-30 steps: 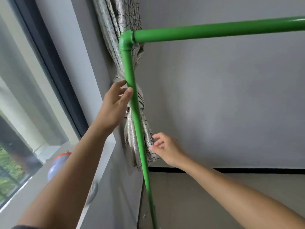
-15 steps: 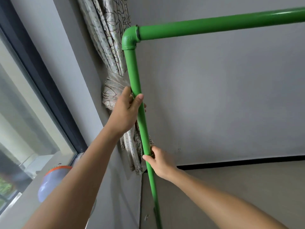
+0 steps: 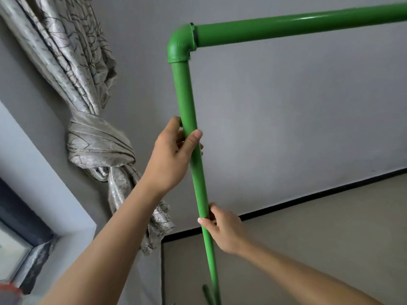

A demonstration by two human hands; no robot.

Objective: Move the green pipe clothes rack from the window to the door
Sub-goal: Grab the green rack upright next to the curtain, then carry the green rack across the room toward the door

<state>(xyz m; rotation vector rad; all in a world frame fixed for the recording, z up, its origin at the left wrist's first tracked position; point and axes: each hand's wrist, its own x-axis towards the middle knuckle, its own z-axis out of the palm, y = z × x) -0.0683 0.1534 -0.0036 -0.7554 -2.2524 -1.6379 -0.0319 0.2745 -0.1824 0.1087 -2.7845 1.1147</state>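
The green pipe clothes rack [image 3: 186, 93] fills the middle of the head view: an upright post, an elbow joint at its top, and a top bar running off to the right edge. My left hand [image 3: 174, 155] is wrapped around the post at mid height, thumb across the front. Lower on the same post, my right hand [image 3: 224, 231] grips it from the right side. A short piece of the rack's foot shows at the bottom edge; the rest of the base is out of frame.
A patterned curtain [image 3: 97, 148], tied in a knot, hangs against the grey wall left of the post. The window frame and sill [image 3: 33, 245] lie at the lower left. A black skirting line [image 3: 308, 200] runs along the wall above the beige floor.
Both hands have closed on the post: the left first, then the right lower down. The post now stands well right of the curtain, and the view has swung away from the window.
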